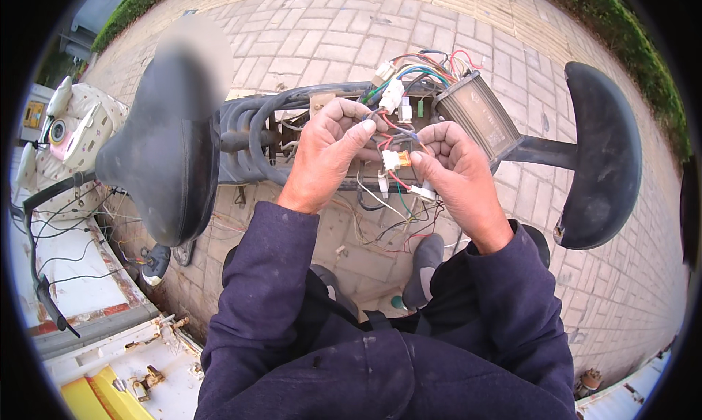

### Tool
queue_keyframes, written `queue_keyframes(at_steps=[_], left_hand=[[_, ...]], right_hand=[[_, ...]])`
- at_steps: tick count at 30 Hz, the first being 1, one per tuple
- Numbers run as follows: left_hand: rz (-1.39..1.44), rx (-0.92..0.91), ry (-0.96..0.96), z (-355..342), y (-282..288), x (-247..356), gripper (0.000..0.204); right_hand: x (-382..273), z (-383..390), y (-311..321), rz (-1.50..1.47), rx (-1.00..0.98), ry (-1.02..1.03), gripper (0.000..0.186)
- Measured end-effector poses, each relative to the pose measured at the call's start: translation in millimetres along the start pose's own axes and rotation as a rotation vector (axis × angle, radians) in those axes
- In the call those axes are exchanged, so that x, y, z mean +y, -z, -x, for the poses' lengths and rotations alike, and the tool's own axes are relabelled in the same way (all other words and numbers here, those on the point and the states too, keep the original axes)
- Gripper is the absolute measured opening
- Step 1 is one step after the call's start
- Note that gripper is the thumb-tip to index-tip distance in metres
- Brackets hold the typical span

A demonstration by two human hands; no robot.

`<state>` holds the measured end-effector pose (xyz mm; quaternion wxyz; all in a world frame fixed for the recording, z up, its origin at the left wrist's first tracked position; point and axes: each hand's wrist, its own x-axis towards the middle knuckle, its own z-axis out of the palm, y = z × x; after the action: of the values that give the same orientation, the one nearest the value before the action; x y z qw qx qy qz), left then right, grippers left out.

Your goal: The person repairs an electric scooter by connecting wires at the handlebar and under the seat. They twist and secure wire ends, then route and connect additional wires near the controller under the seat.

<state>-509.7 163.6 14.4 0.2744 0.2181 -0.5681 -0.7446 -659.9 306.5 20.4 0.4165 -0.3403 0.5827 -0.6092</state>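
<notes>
Above an open, wired frame, my left hand (330,153) is closed, thumb and forefinger pinching thin red and dark wires (390,123). To its right my right hand (462,173) is also closed, its fingertips gathered around the wires' other stretch. A white connector with an orange end (395,159) sits between the hands, close to my right thumb tip. Whether the right fingers touch it, I cannot tell. Below it hangs a white plug (422,193) on a red wire. Another white connector (392,96) with many coloured wires lies just beyond my left fingertips.
A finned metal controller box (480,114) rests on the frame's right part. A black saddle (162,149) stands at left, and a curved black backrest (601,157) at right. Loose wires (365,214) hang toward my shoes on the paving. White panels (80,288) lie lower left.
</notes>
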Motion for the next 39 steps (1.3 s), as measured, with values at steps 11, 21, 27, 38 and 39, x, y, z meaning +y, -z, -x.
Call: queue_keyframes(at_steps=[11, 21, 27, 38, 39], left_hand=[[0.106, -0.068, 0.023, 1.4, 1.7, -1.3, 0.016], [-0.188, -0.024, -0.036, 5.3, 14.3, 9.3, 0.024], [-0.463, 0.217, -0.094, 16.4, 51.6, 8.9, 0.017], [-1.402, 0.172, -0.576, 31.6, 40.0, -13.9, 0.023], [-1.429, 0.184, -0.583, 31.0, 38.0, -15.9, 0.024]], right_hand=[[7.5, 3.0, 1.0, 0.266, 0.049, 0.074, 0.035], [16.2, -4.2, -3.7, 0.421, 0.092, 0.051, 0.012], [11.2, -2.9, -5.0, 0.337, 0.087, -0.026, 0.010], [17.4, -6.6, -0.4, 0.250, 0.098, 0.041, 0.012], [17.6, -6.8, 0.1, 0.235, 0.091, 0.061, 0.013]])
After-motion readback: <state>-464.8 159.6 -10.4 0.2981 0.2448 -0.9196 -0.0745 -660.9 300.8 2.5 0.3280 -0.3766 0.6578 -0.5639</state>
